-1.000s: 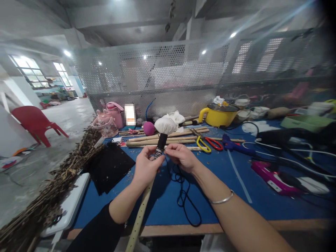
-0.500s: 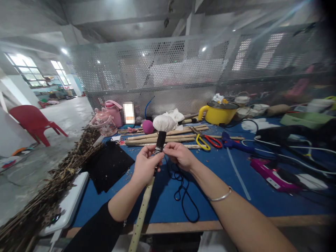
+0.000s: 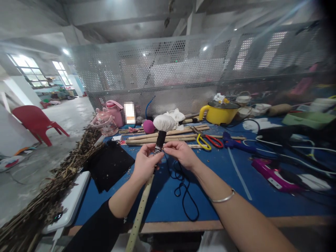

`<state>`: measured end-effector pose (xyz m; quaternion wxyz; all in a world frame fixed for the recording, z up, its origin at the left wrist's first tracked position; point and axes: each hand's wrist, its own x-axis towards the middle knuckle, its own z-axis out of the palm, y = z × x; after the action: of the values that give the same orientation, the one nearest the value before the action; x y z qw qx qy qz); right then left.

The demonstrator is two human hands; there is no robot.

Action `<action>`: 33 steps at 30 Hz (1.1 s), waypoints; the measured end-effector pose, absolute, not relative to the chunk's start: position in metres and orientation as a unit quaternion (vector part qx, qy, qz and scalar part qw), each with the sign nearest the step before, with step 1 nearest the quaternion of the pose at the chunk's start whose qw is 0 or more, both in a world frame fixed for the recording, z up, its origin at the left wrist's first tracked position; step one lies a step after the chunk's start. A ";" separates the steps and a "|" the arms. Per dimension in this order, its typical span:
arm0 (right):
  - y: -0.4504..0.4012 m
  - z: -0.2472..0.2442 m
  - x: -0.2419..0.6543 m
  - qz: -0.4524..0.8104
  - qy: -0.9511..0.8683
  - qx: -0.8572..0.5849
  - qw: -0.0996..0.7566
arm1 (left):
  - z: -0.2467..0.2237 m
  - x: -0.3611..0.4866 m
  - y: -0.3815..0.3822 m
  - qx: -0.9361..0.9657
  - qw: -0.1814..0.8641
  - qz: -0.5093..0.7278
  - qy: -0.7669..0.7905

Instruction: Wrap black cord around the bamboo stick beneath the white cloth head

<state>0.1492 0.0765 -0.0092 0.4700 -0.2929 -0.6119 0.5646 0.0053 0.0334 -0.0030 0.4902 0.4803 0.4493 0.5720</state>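
Above the blue counter (image 3: pixel 215 206), the left hand's (image 3: pixel 144 164) grip is closed round the dark-wrapped neck of a white-headed stick (image 3: pixel 141 210), its tail slanting down nearwards, presumably to steady it. The right hand's (image 3: pixel 183 154) grip is pinched, seemingly on black cord (image 3: pixel 193 220), perhaps for tension. Scissors (image 3: pixel 198 140) lie beyond, 2 handles nearest, probably for easy reach.

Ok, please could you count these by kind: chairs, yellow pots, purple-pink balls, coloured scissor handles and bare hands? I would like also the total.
Chair: 1, red chair
Pot: 1, yellow pot
Ball: 1, purple-pink ball
Scissor handles: 2, yellow handle and red handle
Hands: 2, left hand and right hand
Total: 7
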 end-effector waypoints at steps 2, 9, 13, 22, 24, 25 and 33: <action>0.078 -0.010 0.149 0.558 -0.619 -0.294 0.468 | -0.003 0.006 0.033 0.478 0.489 0.574 0.452; 0.075 -0.006 0.149 0.567 -0.604 -0.319 0.460 | -0.003 0.008 0.031 0.470 0.493 0.582 0.445; 0.075 -0.007 0.149 0.575 -0.598 -0.323 0.456 | -0.004 0.008 0.031 0.475 0.492 0.579 0.444; 0.079 -0.009 0.153 0.598 -0.588 -0.318 0.442 | -0.003 0.008 0.030 0.485 0.497 0.564 0.447; 0.080 -0.009 0.153 0.595 -0.592 -0.319 0.439 | -0.004 0.008 0.031 0.487 0.497 0.565 0.444; 0.080 -0.009 0.153 0.596 -0.593 -0.319 0.437 | -0.005 0.008 0.031 0.487 0.499 0.565 0.441; 0.085 -0.013 0.156 0.646 -0.572 -0.275 0.424 | -0.006 0.008 0.031 0.466 0.561 0.546 0.413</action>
<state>0.1558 0.0848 -0.0130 0.4239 -0.2752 -0.5719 0.6461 0.0078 0.0311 -0.0062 0.5613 0.4660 0.4127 0.5455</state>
